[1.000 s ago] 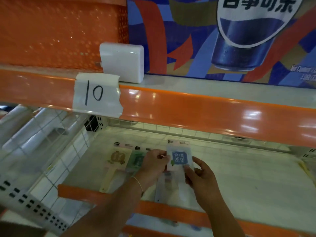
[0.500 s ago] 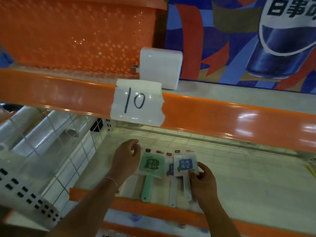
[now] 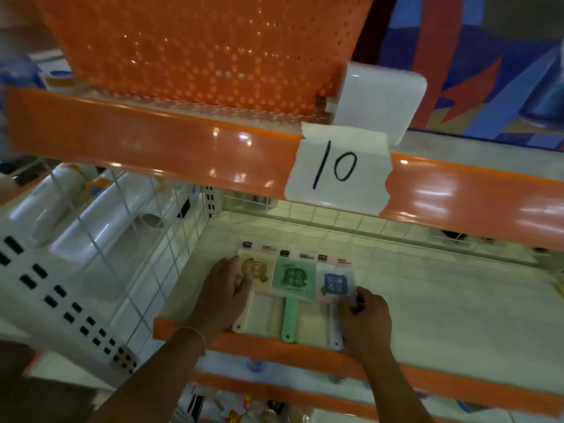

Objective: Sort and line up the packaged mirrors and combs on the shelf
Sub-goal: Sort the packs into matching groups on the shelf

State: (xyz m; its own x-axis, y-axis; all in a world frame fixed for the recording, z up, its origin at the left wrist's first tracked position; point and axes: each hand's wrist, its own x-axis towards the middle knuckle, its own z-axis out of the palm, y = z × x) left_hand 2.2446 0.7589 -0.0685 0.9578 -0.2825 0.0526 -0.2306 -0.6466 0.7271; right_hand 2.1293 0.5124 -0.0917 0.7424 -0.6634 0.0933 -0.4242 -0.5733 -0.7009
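Three packs lie side by side on the shelf (image 3: 433, 303), handles toward 6 o'clock: beige pack (image 3: 254, 274), green pack (image 3: 293, 277), blue pack (image 3: 336, 282). Our left hand (image 3: 224, 293) rests flat, fingers spread, on the beige pack's 9 o'clock edge. Our right hand (image 3: 367, 317) pinches the blue pack's 5 o'clock corner.

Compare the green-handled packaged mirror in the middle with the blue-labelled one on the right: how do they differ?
The green-handled packaged mirror lies in the middle of the row with no hand on it; the blue-labelled packaged mirror lies at the right end, with the right hand at its edge. The green one's handle is mint green, the blue-labelled one's pale, whitish. Both lie flat on the white shelf, handles toward the orange front lip.
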